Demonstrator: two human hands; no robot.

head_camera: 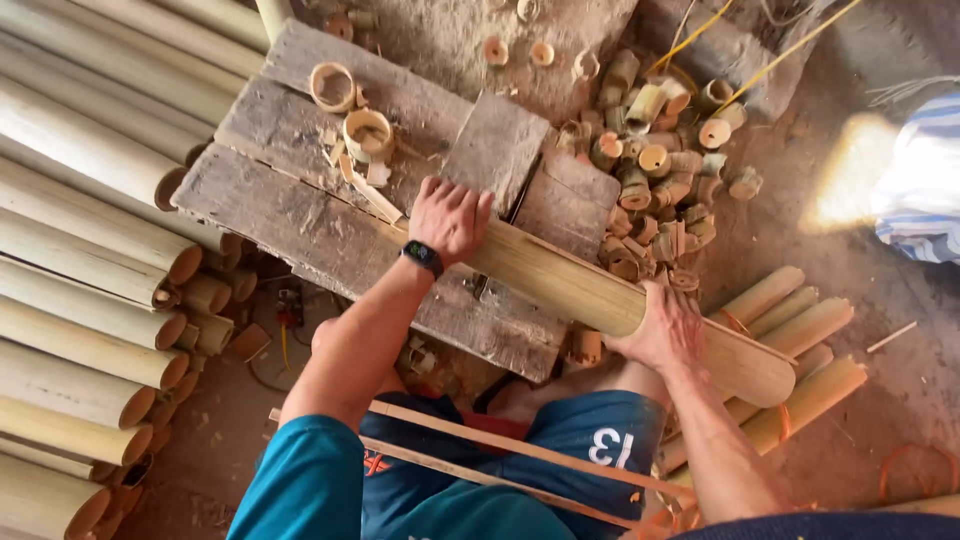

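Observation:
A long pale bamboo section [570, 285] lies slantwise across a rough wooden bench [300, 190]. My left hand [450, 217], with a dark watch on the wrist, presses down on the bamboo's upper end over the bench. My right hand [665, 328] grips the bamboo from below near its lower end, which sticks out past the bench edge. The bamboo's lower end looks split open, showing a flat inner face [750, 365].
Stacked bamboo poles [80, 260] fill the left side. Two bamboo rings [350, 110] sit on the bench. A heap of short bamboo offcuts [655, 170] lies beyond it. Split bamboo pieces [800, 330] rest on the right. Thin strips [480, 450] cross my lap.

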